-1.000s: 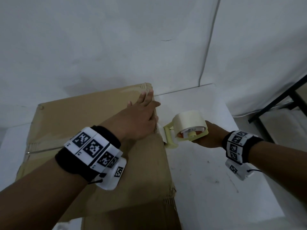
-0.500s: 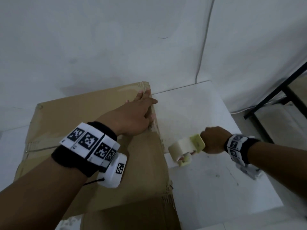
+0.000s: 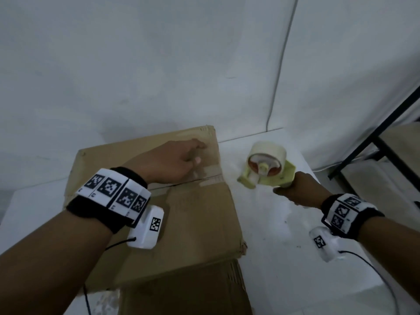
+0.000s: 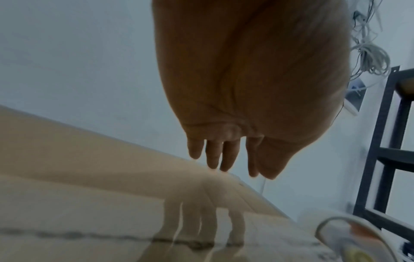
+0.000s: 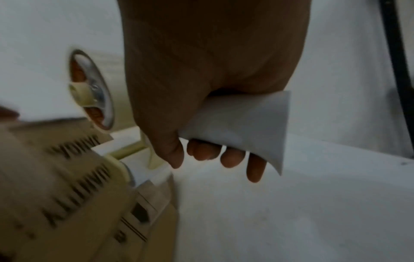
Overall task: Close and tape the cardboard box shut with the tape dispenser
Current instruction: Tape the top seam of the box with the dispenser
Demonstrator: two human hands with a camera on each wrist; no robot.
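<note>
The cardboard box (image 3: 195, 223) lies on the white table with its top flaps down. A clear tape strip (image 3: 210, 171) covers the seam near the right edge. My left hand (image 3: 181, 159) is over the box top beside that strip, with its fingers (image 4: 212, 154) straight and close above the cardboard (image 4: 89, 177). Right of the box, my right hand (image 3: 295, 193) grips the handle (image 5: 241, 124) of the pale yellow-green tape dispenser (image 3: 266, 171). The dispenser is apart from the box, its tape roll (image 3: 267, 151) facing up.
The white table (image 3: 284, 235) stretches right of the box. A black metal shelf frame (image 3: 386, 144) stands at the far right. White walls meet behind, with a thin cable (image 3: 281, 64) running down. The wrist camera's cable (image 3: 375, 269) trails below my right wrist.
My right hand pulled the dispenser away from the box's right edge, dipped low, then lifted it with the roll upward. My left hand slid from the box edge back over the taped seam.
</note>
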